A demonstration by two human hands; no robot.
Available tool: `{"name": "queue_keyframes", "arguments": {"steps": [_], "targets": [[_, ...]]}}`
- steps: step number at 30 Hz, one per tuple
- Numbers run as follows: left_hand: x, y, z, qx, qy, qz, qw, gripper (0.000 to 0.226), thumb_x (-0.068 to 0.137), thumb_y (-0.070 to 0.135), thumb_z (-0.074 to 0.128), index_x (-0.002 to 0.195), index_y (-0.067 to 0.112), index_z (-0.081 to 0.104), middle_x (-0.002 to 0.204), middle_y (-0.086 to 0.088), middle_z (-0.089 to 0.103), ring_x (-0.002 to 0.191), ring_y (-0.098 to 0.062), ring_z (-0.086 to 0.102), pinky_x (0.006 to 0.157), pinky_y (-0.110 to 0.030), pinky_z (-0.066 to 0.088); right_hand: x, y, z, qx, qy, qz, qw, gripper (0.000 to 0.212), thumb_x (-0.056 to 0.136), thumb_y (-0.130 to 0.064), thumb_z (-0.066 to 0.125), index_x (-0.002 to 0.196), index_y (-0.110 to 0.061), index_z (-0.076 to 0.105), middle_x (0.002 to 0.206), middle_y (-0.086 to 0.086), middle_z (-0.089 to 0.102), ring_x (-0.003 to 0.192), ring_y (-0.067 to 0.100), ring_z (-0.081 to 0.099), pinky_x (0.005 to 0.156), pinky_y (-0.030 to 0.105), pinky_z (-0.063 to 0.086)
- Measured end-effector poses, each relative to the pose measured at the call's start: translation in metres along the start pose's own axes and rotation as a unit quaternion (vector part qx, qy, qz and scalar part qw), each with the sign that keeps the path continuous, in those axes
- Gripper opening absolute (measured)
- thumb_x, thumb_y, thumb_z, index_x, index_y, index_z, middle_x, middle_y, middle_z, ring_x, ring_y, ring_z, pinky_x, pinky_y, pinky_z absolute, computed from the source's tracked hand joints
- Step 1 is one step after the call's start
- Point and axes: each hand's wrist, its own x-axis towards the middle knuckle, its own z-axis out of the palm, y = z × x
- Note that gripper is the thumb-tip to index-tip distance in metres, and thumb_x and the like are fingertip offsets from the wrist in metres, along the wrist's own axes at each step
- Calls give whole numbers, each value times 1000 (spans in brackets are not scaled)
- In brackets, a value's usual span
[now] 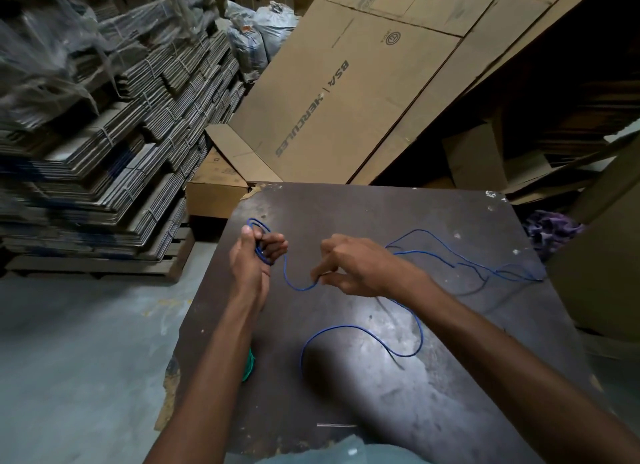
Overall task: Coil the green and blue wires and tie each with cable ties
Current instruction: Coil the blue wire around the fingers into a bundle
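From the head view, your left hand [254, 255] grips a small coil of the blue wire [346, 328], fingers curled round the loops, while your right hand [360, 267] pinches the same wire a short way along, a slack bight sagging between the two hands. The step in hand looks like coiling the blue wire; most of its length lies loose on the dark tabletop [433, 394], trailing beyond your right fingers and curving back beneath your right forearm. The next move likely calls for carrying the pinched section over to your left fingers to lay another loop, feeding slack without snagging. One blue wire shows. One green wire [248, 366] peeks out as a bundle below your left forearm, near the tabletop's edge. One pale thin strip [336, 425], possibly a cable tie, lies nearest you.
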Motion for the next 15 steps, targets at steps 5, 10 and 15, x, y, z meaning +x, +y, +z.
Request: {"name": "queue_keyframes", "arguments": {"steps": [5, 10, 15], "targets": [[-17, -17, 9, 192, -51, 32, 980, 35, 106, 24, 32, 82, 5, 49, 55, 0, 61, 49, -12, 55, 50, -23, 45, 23, 4, -11, 96, 54, -52, 993, 16, 93, -27, 73, 107, -27, 80, 81, -5, 53, 76, 7, 47, 72, 26, 41], [-23, -21, 1, 133, -123, -71, 981, 36, 103, 32, 37, 79, 8, 52, 43, 5, 25, 38, -9, 16, 46, -28, 10, 29, 24, -8, 224, 178, 23, 958, 14, 92, -24, 75, 105, -19, 80, 77, 3, 56, 65, 4, 46, 63, 12, 32], [-30, -6, 5, 60, -208, -167, 962, 38, 100, 32, 34, 68, 14, 44, 45, 6, 14, 40, -10, 8, 43, -27, 8, 26, 33, -3, 289, 222, 69, 929, 14, 90, -24, 78, 102, -19, 81, 77, -3, 62, 62, 0, 46, 60, 17, 31]]}}
